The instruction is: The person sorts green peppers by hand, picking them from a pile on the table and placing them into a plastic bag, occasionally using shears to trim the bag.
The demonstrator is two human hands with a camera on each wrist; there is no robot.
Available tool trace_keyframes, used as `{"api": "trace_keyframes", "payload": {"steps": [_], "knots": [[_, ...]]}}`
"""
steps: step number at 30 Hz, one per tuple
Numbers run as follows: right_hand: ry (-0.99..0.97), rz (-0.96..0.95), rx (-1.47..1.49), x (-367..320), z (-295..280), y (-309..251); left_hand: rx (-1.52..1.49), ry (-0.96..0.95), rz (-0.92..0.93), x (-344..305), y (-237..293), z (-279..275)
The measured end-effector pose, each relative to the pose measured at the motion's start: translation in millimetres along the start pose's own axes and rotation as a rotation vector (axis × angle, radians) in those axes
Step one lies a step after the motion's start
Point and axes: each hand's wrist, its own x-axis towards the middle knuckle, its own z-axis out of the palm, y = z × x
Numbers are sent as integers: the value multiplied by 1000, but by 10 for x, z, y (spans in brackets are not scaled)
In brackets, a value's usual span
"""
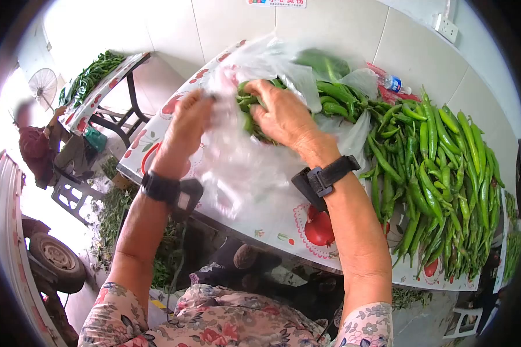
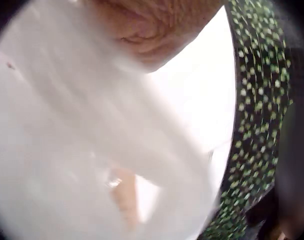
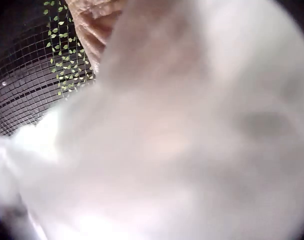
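Head view, from the left: a second table (image 1: pixel 107 87) heaped with greens stands well apart, by the wall. Nearer, the left hand (image 1: pixel 188 124) pinches the rim of a clear plastic bag (image 1: pixel 237 168) whose lower part drapes onto the table (image 1: pixel 283 228). The right hand (image 1: pixel 281 115) curls round a handful of peppers (image 1: pixel 248 104) at the bag's mouth. Such thin film is, I judge, light, limp and slippery, and would sag shut unless held by the rim. The peppers look firm and smooth, best gripped as a bunch across their middles. To the right, a pile of green peppers (image 1: pixel 440 173) spreads to the table's near edge, with a water bottle (image 1: pixel 395 84) behind it by the wall. Room for moving is the strip of cloth around the bag, short of the near edge. Both wrist views show only blurred film.
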Motion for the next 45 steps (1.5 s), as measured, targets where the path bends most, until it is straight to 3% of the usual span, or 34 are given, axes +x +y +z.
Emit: {"api": "trace_keyframes", "payload": {"steps": [1,2,5,6,9,10,13,14,17,18,21,24,27,30,34,37,40,45], "knots": [[-31,128,14,10,-70,-28,-250,34,57,123,44,34],[-8,132,-51,5,-96,-13,-414,131,12,159,264,209],[4,-70,-96,-48,18,136,-491,-49,102,360,170,253],[-138,-62,-144,-34,25,126,-657,46,-129,458,212,310],[-235,-143,-315,-106,43,121,-829,-255,-189,737,-198,108],[-159,-225,-294,-117,86,197,-875,-352,-115,789,-366,-62],[-130,10,-202,-65,103,195,-849,-187,-32,429,-12,85],[-81,26,-200,-58,109,203,-888,-340,47,335,44,95],[109,99,-256,-49,108,200,-976,-312,-78,362,1,-38],[90,141,-239,-55,65,168,-964,-412,-83,439,-70,-165],[169,43,-328,-122,137,195,-992,-413,-82,458,-230,-265],[-63,200,-297,-128,74,134,-984,-368,-50,432,-278,-185],[-109,248,-349,-131,54,64,-1017,-443,-51,465,-272,-216],[-117,88,-316,-138,92,124,-957,-328,-42,421,-233,-138],[-150,-101,-364,-190,240,74,-960,-394,-41,451,-252,-162],[-78,-37,-362,-155,318,194,-962,-414,-40,470,-284,-200],[-128,97,-332,-174,215,152,-958,-404,-50,426,-233,-147],[-185,83,-375,-159,182,148,-952,-351,-43,447,-264,-159]]}}
